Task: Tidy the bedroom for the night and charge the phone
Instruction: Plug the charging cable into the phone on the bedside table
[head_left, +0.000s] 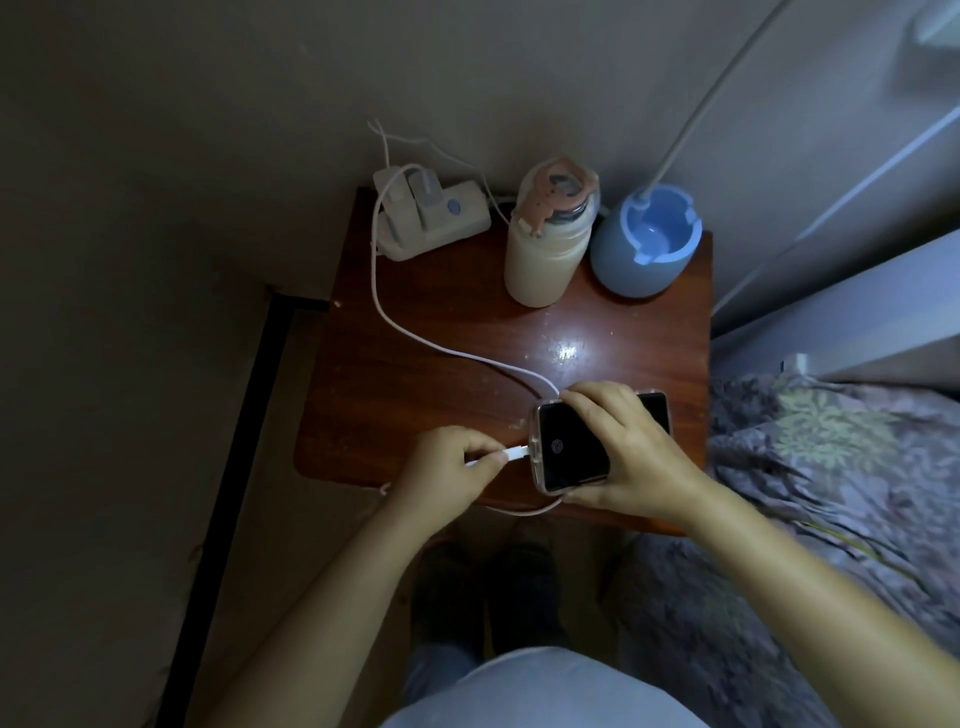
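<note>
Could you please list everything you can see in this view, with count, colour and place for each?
phone: one, dark screen in a pale case, near edge of the table, held
charging cable: one, white, runs from the power strip across the table to the phone
cable plug: one, white, at the phone's left end
power strip: one, off-white, back left corner of the table
bottle: one, cream with a brownish lid, back middle
blue container: one, blue, back right, open top
bedside table: one, reddish-brown wood
bedding: patterned grey-purple, right of the table
left hand: pinches the cable plug
right hand: grips the phone
</note>
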